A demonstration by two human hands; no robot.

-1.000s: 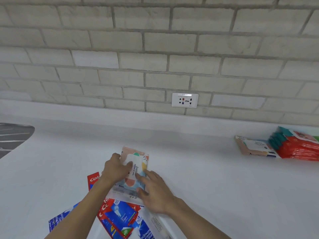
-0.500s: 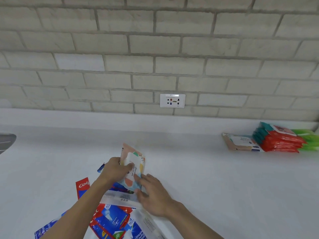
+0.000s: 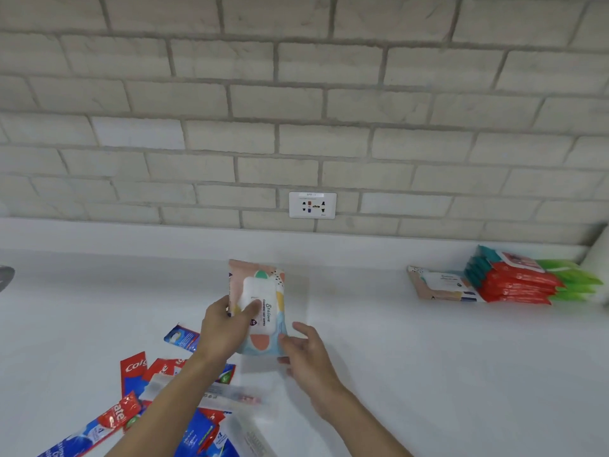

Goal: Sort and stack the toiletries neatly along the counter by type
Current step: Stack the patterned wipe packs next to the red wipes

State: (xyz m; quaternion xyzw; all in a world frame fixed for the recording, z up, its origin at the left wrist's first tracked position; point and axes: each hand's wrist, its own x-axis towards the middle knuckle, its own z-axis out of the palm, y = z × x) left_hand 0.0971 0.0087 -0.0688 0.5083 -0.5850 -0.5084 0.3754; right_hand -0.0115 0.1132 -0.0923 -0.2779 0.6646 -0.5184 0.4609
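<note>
Here, left hand (image 3: 224,328) gripping Stalove wet wipes pack (image 3: 260,305), Colgate boxes (image 3: 138,384) below

White counter (image 3: 428,374): toothpaste boxes (image 3: 138,397) front-left, wipe packs (image 3: 507,282) stacked back-right.

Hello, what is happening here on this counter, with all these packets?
A person is sorting toiletries on a white counter. The left hand holds a pastel pack of wet wipes lifted above the counter, and the right hand is open beside its lower edge. Toothpaste boxes lie in a loose pile near the person. At the far right by the wall, a matching pastel pack lies next to a stack of red packs, with green packs behind them.
</note>
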